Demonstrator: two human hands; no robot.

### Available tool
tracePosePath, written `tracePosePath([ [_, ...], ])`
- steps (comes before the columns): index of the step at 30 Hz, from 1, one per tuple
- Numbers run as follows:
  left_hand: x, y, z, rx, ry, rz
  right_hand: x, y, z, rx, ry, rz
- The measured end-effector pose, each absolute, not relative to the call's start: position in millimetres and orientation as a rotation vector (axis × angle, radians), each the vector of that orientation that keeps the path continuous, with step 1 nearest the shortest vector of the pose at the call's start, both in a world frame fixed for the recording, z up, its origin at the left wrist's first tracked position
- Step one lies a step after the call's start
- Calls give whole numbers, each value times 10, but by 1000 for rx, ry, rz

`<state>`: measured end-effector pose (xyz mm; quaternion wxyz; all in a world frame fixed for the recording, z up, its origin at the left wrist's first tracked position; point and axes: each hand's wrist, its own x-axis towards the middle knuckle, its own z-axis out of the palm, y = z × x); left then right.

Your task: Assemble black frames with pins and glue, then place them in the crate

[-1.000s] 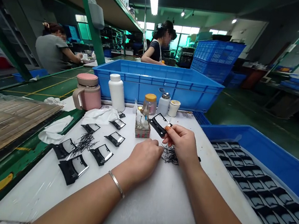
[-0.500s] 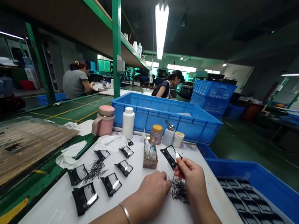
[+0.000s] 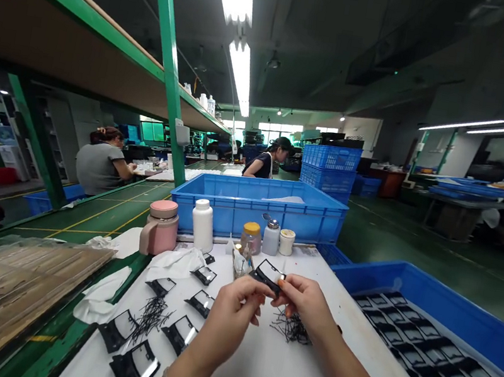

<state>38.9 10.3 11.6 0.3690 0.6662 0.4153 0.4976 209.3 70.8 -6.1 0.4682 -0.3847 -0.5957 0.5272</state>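
The right hand (image 3: 308, 302) is closed in a pinch on a small black frame (image 3: 265, 278), thumb and fingers on its right end, holding it up over the white counter (image 3: 261, 375); the left hand (image 3: 232, 313) is partly curled, its index finger stretched to the frame's lower edge and its thumb bent beneath; whether it grips anything I cannot tell.

Beside and below the right hand lies a pile of thin black strips (image 3: 291, 328); left of the left hand, more frames (image 3: 135, 366) lie spread around a second pile (image 3: 151, 319); a white cloth (image 3: 175, 264) is behind them; just behind the held frame stands a small box (image 3: 239, 267), partly hidden; farther back are a pink mug (image 3: 162, 228), a white bottle (image 3: 202, 225) and a yellow-lidded jar (image 3: 251, 237), in front of a blue bin (image 3: 257, 213); another bin (image 3: 461, 317), at the right, holds rows of dark pieces (image 3: 427, 350).
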Motion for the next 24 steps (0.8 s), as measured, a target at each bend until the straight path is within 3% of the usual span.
tracePosePath([
  [11, 267, 120, 217, 1330, 973, 1300, 2092, 614, -23, -935, -1563, 1378],
  [24, 231, 200, 140, 1304, 1100, 1361, 2089, 552, 35, -951, -1615, 1375],
])
